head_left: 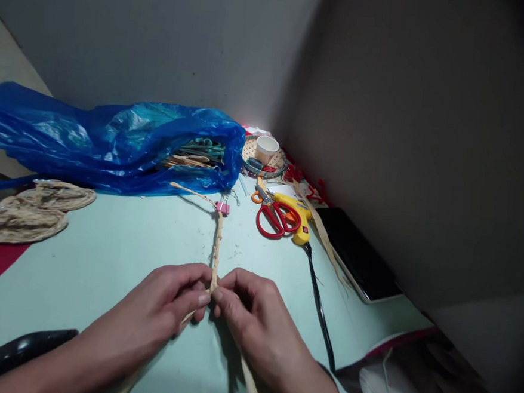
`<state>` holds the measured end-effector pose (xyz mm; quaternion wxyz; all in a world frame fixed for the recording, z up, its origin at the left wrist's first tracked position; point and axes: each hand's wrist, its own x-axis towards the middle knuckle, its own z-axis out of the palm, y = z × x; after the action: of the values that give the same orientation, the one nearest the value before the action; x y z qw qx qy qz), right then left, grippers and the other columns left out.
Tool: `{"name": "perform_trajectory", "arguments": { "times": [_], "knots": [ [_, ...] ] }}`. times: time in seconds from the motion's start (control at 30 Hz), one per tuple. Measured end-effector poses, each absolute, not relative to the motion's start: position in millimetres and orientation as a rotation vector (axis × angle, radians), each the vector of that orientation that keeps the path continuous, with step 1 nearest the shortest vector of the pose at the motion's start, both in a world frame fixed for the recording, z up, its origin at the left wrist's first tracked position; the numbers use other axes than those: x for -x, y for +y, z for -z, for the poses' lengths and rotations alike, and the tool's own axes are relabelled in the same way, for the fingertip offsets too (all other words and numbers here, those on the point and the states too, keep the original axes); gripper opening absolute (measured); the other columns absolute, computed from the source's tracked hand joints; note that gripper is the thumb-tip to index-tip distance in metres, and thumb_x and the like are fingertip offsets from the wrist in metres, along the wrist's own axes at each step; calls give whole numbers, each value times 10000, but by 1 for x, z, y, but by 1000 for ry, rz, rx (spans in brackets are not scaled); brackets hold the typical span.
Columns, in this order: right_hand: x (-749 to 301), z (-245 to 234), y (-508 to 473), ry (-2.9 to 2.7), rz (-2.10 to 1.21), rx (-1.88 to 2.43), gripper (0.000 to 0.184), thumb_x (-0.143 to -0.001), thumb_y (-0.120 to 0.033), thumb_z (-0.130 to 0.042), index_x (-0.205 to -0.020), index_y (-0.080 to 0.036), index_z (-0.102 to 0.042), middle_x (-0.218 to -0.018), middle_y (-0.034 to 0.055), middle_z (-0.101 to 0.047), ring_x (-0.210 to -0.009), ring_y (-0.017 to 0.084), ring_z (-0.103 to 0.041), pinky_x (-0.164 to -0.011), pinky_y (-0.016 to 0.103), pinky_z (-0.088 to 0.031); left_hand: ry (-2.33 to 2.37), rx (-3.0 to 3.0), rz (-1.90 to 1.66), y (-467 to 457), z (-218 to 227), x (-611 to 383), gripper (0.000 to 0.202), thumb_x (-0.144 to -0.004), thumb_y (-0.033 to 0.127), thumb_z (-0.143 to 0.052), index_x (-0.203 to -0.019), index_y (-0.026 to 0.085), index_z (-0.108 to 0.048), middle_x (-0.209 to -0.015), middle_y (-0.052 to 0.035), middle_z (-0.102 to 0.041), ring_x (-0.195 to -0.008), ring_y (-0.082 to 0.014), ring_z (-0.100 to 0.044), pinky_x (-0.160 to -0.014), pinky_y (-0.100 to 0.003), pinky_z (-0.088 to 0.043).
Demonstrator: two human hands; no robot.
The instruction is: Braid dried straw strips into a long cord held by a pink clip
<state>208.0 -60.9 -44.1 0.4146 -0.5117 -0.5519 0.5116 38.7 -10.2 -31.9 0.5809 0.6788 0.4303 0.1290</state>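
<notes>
A pale braid of flat straw-like strands (217,241) runs from my fingers away across the table. Its far part is gripped by a pink binder clip (222,207), with a thin twisted tail beyond it. My left hand (178,298) pinches the near end of the braid between thumb and fingers. Close against it, my right hand (245,306) pinches the same end from the other side. Loose strands (249,378) trail from under both hands toward me. My fingers partly hide the spot where the strands cross.
A blue plastic bag (113,144) of strips lies at the back. Right of the clip are red-handled scissors (278,218), a yellow glue gun (302,223) with black cord, and a dark-screened tablet (361,251). Behind stands a white cup (266,149); woven straw pieces (31,213) lie left.
</notes>
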Motion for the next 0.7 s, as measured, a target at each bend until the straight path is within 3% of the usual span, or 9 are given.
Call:
{"name": "perform_trajectory", "arguments": {
  "times": [0.2, 0.3, 0.37, 0.47, 0.57, 0.7],
  "knots": [
    [-203, 45, -73, -1644, -981, 1566, 243, -995, -316, -466, -813, -203, -580, -745, 8, -628, -678, 148, -520, -625, 267, -360, 1120, -1956, -299, -17, 25, -35, 333, -934, 396, -414, -726, 204, -589, -688, -12, -598, -671, -187, -536, -646, -299, -395],
    [-200, 46, -75, -1710, -886, 1654, 249, -1007, -327, -430, -813, -211, -534, -771, 21, -623, -688, 163, -516, -638, 288, -355, 1147, -1861, -303, -17, 29, -36, 357, -924, 442, -422, -720, 198, -585, -650, -3, -571, -611, -168, -521, -593, -287, -390],
    [-199, 48, -76, -1734, -854, 1669, 241, -1011, -317, -417, -822, -213, -525, -783, 25, -619, -692, 166, -517, -649, 292, -361, 1102, -1620, -307, -17, 36, -38, 332, -910, 470, -448, -744, 204, -555, -558, 36, -528, -476, -126, -460, -489, -254, -349],
    [-201, 48, -75, -1736, -851, 1641, 225, -1014, -286, -410, -848, -212, -543, -810, 23, -625, -718, 163, -533, -647, 285, -365, 1029, -1315, -322, -14, 46, -40, 303, -876, 504, -511, -751, 229, -492, -420, 117, -385, -334, -71, -254, -372, -212, -201],
    [-207, 45, -74, -1773, -880, 1577, 215, -1009, -251, -435, -870, -210, -594, -825, 7, -647, -743, 148, -555, -665, 276, -371, 1027, -1261, -366, -11, 49, -39, 300, -826, 488, -598, -727, 230, -482, -446, 146, -284, -377, -59, -155, -373, -205, -122],
    [-215, 37, -71, -1802, -870, 1579, 206, -987, -249, -495, -875, -195, -659, -812, 1, -674, -734, 135, -563, -687, 272, -374, 1067, -1450, -410, -9, 47, -36, 307, -822, 458, -620, -696, 191, -534, -564, 93, -369, -525, -91, -293, -476, -212, -225]
  ]
}}
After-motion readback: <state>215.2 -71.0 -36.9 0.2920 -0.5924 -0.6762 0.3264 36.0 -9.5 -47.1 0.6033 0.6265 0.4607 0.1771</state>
